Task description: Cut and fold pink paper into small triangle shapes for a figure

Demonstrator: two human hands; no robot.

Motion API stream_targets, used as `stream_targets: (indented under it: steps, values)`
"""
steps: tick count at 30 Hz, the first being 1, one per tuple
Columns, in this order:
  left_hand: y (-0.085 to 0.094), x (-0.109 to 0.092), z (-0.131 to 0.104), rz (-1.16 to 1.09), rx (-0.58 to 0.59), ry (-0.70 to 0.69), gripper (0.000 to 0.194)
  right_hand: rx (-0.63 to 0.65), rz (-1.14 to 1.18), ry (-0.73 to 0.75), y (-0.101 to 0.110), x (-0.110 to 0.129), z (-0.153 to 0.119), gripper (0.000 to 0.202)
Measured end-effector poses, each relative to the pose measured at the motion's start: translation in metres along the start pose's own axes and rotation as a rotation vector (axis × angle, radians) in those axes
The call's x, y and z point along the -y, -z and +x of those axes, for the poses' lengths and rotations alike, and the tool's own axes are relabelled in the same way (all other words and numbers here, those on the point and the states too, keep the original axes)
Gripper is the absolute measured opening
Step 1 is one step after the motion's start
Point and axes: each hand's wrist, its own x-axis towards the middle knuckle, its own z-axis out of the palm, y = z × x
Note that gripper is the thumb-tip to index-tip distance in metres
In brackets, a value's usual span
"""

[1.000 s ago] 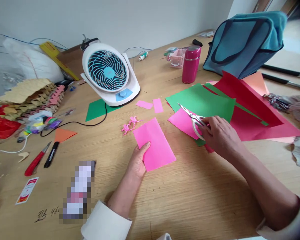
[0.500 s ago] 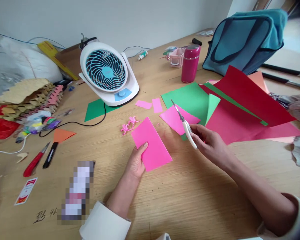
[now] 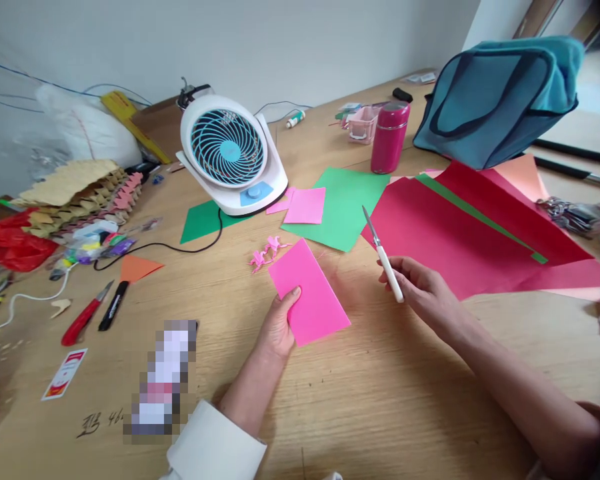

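My left hand (image 3: 280, 323) grips the lower left edge of a bright pink paper piece (image 3: 313, 293), thumb on top. In my right hand (image 3: 415, 283) are white-handled scissors (image 3: 385, 260), their blades together and pointing up and away. Small pink paper cutouts (image 3: 267, 253) lie just beyond the held paper. Farther back, a pink square (image 3: 305, 205) rests on a green sheet (image 3: 345, 207), partly over smaller pink pieces. Large red sheets (image 3: 430, 233) with a green strip (image 3: 480, 217) on them spread to the right.
A white fan (image 3: 230, 153) stands at the back, with a magenta flask (image 3: 390, 137) and a blue bag (image 3: 495, 100) to its right. On the left lie a red-handled knife (image 3: 85, 317), a black cutter (image 3: 113, 307), an orange paper (image 3: 140, 268) and a blurred-out phone (image 3: 163, 380).
The pink square has moved left and back, over the small pink pieces. The green sheet also lies farther left, its curled corner now flat. My right hand has turned the scissors slightly. The view has shifted.
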Motion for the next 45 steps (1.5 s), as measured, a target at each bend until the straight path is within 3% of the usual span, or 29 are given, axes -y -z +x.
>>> stream_targets:
  steps: [8, 13, 19, 24, 28, 38, 45]
  values:
    - [0.002, 0.000, -0.001, -0.031, 0.049, 0.006, 0.023, 0.113, 0.125, -0.017, -0.003, 0.014, -0.012, 0.035]
    - [0.000, -0.004, -0.001, -0.078, 0.012, -0.014, 0.017, 0.283, 0.272, -0.039, -0.009, 0.017, -0.018, 0.031]
    - [-0.001, -0.012, -0.001, -0.138, -0.010, -0.033, 0.010, 0.563, 0.318, -0.052, -0.017, 0.012, -0.023, 0.040]
    - [0.002, -0.017, 0.002, -0.160, -0.070, -0.075, 0.013, 0.707, 0.311, 0.063, -0.022, 0.009, -0.027, 0.042]
    - [0.006, -0.019, 0.006, -0.166, -0.086, -0.108, 0.020, 0.832, 0.337, 0.046, -0.022, 0.005, -0.030, 0.042]
    - [0.016, -0.029, 0.014, -0.182, -0.133, -0.169, 0.025, 1.003, 0.336, -0.086, -0.017, 0.014, -0.039, 0.049]
    - [0.018, -0.034, 0.016, -0.236, -0.108, -0.150, 0.012, 0.968, 0.347, -0.141, -0.018, 0.014, -0.041, 0.049]
